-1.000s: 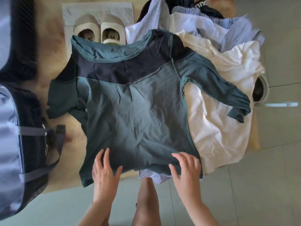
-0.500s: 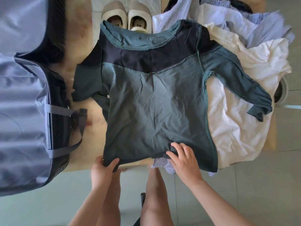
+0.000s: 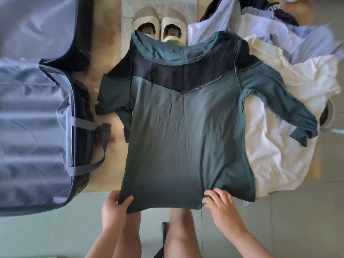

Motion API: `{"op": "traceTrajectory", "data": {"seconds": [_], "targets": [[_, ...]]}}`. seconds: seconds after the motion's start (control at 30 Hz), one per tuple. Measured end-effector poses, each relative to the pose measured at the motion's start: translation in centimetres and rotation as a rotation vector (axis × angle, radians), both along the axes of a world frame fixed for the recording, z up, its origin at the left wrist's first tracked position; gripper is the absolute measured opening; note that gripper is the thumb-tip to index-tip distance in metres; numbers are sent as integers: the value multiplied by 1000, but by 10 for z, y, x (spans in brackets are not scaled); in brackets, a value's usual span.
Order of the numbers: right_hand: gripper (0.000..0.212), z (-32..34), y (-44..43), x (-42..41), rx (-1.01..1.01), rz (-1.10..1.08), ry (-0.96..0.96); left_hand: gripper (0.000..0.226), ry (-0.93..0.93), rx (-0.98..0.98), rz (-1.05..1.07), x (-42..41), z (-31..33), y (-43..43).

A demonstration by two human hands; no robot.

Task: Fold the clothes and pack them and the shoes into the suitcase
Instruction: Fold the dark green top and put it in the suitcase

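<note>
A teal long-sleeved cotton shirt with a navy yoke (image 3: 186, 136) lies spread flat on the pale wooden table (image 3: 109, 43), its hem hanging over the near edge; the left hand (image 3: 115, 207) pinches the hem's left corner; the right hand (image 3: 221, 205) curls its fingers onto the hem, bunching it; an open blue-grey fabric suitcase (image 3: 33, 118) lies to the left; beige slip-on shoes (image 3: 160, 25) sit beyond the collar; a white and pale blue clothes pile (image 3: 279, 146) lies under the right sleeve.
</note>
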State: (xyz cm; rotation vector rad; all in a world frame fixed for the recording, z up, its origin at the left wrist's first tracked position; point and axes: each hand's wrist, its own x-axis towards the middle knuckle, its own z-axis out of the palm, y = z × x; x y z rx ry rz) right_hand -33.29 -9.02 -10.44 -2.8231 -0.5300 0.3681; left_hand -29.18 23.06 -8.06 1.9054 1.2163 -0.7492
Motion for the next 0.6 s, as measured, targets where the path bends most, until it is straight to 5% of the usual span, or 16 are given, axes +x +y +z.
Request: {"op": "traceTrajectory", "data": {"seconds": [0.17,0.23,0.33,0.43,0.53,0.6], "targets": [[41,6,13,17,24,43,29,42,-38,112,-149,17,-12,-6],[39,12,33,41,68,25,14,50,-103,176,-230,35,-15,-11],[51,14,66,81,79,29,50,49,-296,209,-332,67,-14,-19],[57,-1,87,105,-17,110,117,63,-540,254,-701,91,-19,-25],[61,-19,93,113,-125,125,186,76,-413,305,-1181,101,-21,-30],[66,-21,95,114,-144,114,215,74,-233,319,-1312,98,-28,-28]]}}
